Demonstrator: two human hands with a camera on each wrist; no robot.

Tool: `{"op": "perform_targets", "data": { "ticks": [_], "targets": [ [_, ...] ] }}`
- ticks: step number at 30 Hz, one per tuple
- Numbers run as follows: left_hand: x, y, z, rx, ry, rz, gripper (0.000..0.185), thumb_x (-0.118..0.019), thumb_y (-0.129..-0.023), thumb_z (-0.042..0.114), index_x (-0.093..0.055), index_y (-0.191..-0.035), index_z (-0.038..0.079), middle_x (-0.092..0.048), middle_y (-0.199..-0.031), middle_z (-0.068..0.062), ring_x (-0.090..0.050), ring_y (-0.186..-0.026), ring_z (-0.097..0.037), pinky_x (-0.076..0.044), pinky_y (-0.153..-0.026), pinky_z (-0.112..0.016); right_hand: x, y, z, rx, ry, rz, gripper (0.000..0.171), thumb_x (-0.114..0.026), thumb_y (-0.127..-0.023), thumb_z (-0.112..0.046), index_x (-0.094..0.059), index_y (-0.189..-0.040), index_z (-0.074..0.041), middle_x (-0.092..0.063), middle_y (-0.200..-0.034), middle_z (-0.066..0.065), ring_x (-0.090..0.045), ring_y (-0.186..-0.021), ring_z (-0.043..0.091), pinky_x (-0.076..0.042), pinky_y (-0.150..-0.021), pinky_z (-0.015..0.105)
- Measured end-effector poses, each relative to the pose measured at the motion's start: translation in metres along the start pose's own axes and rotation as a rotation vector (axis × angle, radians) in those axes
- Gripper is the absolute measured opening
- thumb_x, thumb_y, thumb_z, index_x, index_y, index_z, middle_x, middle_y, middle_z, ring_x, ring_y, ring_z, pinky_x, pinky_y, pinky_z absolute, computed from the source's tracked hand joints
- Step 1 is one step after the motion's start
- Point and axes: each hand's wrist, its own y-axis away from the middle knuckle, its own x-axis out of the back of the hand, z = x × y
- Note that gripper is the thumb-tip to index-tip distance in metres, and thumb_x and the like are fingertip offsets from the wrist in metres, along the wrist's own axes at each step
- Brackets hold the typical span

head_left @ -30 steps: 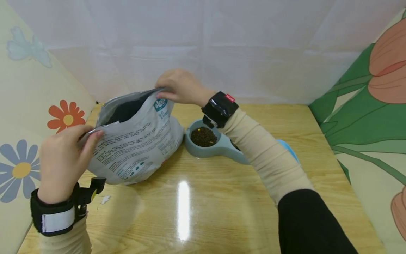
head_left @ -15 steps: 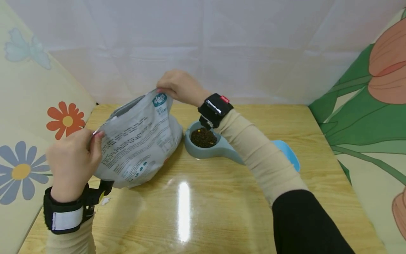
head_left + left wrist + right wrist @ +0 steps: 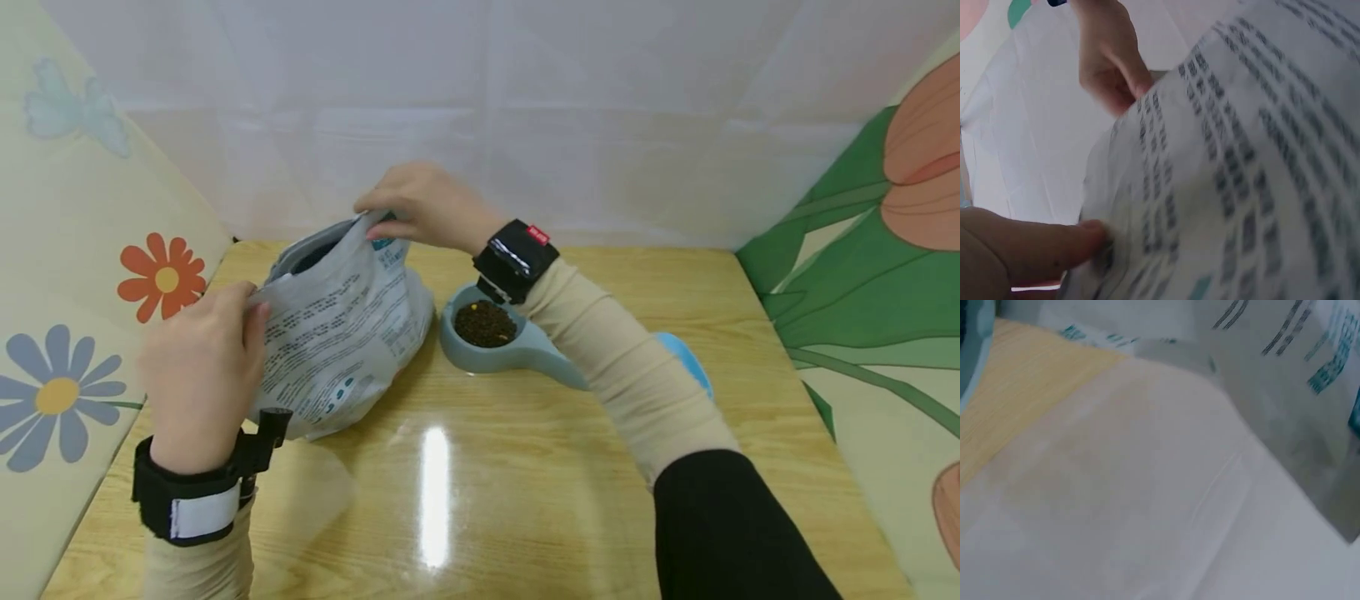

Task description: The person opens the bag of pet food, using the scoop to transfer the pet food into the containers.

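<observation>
Hands gripping an open food bag beside a filled dish

Bag of dry pet food is standing on the wooden table, a little slumped, its printed grey side facing the camera. The left hand is pinching the near corner of the bag's top edge, thumb lying on the printed side. The right hand is gripping the far corner of the same edge between curled fingers and thumb. Between the two hands the mouth of the bag is gaping slightly, showing a dark inside; what is in there cannot be made out. Just to the right of the bag, a grey-blue dish is sitting on the table, its round bowl holding brown kibble with a few yellow bits. The right forearm is crossing over the dish's far part, and a brighter blue piece is showing beyond the sleeve.
</observation>
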Motion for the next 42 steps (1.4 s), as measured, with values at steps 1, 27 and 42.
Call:
{"op": "perform_targets", "data": {
  "ticks": [1,27,42],
  "targets": [
    [-0.001,-0.001,0.002,0.008,0.010,0.003,0.016,-0.061,-0.085,0.007,-0.061,-0.089,-0.008,-0.058,-0.067,-0.024,-0.051,-0.049,-0.038,-0.034,-0.039,-0.040,-0.001,-0.002,-0.002,0.012,-0.010,0.003,0.034,-0.061,-0.085,-0.032,-0.066,-0.107,-0.007,-0.065,-0.099,0.005,-0.058,-0.088,0.017,-0.042,-0.081,0.028],
    [-0.012,-0.014,0.011,0.012,0.003,0.008,0.028,-0.065,-0.083,0.018,-0.058,-0.088,-0.008,-0.056,-0.065,-0.021,-0.049,-0.049,-0.037,-0.032,-0.041,-0.041,-0.011,-0.012,-0.024,0.000,-0.065,0.011,0.028,-0.062,-0.085,-0.028,-0.065,-0.097,-0.003,-0.064,-0.091,0.006,-0.056,-0.082,0.017,-0.041,-0.076,0.025],
    [-0.031,-0.025,0.019,0.067,0.021,0.105,0.026,-0.057,-0.089,0.018,-0.058,-0.080,-0.006,-0.055,-0.061,-0.021,-0.049,-0.048,-0.039,-0.029,-0.039,-0.041,-0.022,-0.015,-0.035,0.056,-0.111,0.109,0.022,-0.060,-0.086,-0.026,-0.064,-0.087,-0.004,-0.062,-0.080,0.006,-0.055,-0.072,0.016,-0.042,-0.068,0.025]
  ]
}}
